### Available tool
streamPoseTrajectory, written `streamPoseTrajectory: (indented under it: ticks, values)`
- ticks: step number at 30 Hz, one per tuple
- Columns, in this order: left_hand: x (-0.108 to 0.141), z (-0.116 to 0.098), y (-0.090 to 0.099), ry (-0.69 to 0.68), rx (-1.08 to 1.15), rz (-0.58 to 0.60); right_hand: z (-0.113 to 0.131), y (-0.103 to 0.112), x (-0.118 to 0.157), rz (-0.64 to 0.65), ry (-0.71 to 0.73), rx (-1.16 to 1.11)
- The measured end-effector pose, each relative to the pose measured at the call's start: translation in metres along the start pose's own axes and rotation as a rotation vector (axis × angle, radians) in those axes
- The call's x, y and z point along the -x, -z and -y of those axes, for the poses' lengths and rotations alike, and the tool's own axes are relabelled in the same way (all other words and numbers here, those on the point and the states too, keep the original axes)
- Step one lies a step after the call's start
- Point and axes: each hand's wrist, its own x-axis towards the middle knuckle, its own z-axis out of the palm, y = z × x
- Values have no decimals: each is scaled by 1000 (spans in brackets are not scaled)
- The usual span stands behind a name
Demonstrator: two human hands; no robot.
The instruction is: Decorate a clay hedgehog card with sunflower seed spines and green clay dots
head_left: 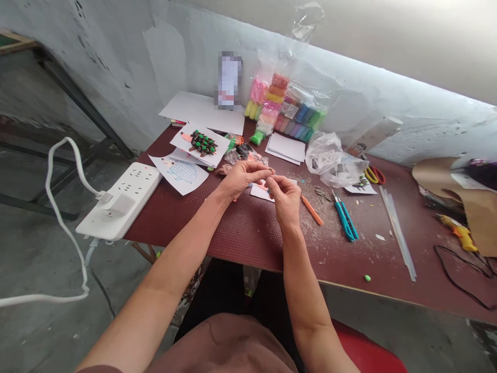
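My left hand (244,178) and my right hand (285,199) meet above the middle of the dark red table mat (248,233), their fingertips pinching a small dark piece (269,175), too small to identify. Beneath them lies a paper card with an orange drawing (261,192), partly hidden by my right hand. Close to my right hand rests an orange clay tool (311,210), and a scatter of small seeds (320,192) lies beyond it. Left of my hands are a hedgehog picture with dark spines (202,144) and an outlined hedgehog sheet (181,173).
Packs of coloured modelling clay (283,103) stand against the wall. To the right lie a blue craft knife (345,220), yellow-red scissors (375,175) and plastic bags (324,159). A white power strip (120,201) sits at the table's left edge, trailing a white cable (58,223).
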Motion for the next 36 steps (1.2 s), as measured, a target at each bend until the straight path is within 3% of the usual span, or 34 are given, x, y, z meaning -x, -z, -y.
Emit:
streamPoseTrajectory:
  ticks: [10, 21, 30, 36]
  values:
    - [-2, 8, 1, 49, 146, 41, -1, 0, 0, -10, -45, -90]
    - [-1, 6, -2, -9, 68, 91, 0, 0, -1, -56, -24, -36]
    - [0, 1, 0, 46, 170, -27, 2, 0, -1, -86, 1, -20]
    - [-1, -2, 4, 80, 132, -76, 1, 0, 5, 22, 29, 87]
